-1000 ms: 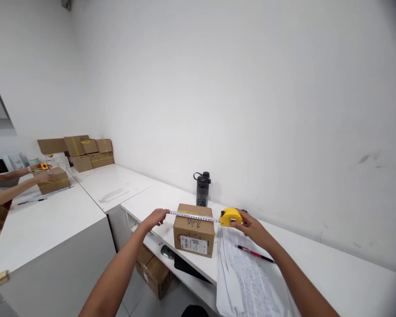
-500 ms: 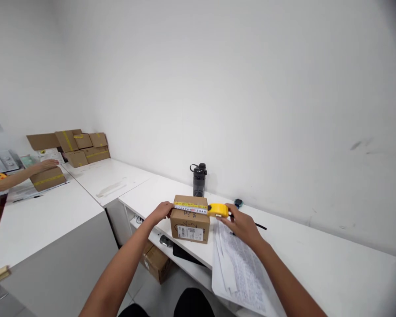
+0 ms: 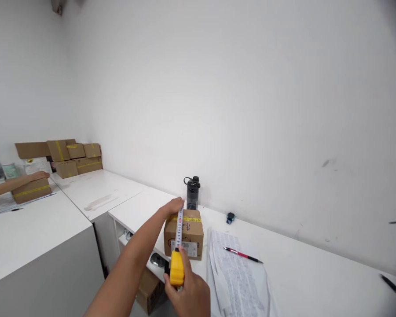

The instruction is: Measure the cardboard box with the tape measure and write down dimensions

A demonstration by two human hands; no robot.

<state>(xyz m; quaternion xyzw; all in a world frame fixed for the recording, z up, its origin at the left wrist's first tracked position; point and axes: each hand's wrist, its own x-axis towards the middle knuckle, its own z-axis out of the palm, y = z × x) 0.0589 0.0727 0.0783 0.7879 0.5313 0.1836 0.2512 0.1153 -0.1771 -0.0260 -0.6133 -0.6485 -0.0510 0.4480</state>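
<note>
The right hand (image 3: 192,288) grasps the yellow tape measure (image 3: 177,269) on the near side, its blade (image 3: 179,226) extended over the cardboard box (image 3: 192,233). The left hand (image 3: 174,205) grips the blade's far end. The box rests on the white table (image 3: 300,268), left of the paper sheets (image 3: 239,275).

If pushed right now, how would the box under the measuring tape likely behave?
The cardboard box would probably slide rather than tip, sitting squat and flat on the white table. Its straight edges suggest fairly stiff walls. Its weight cannot be told.
</note>
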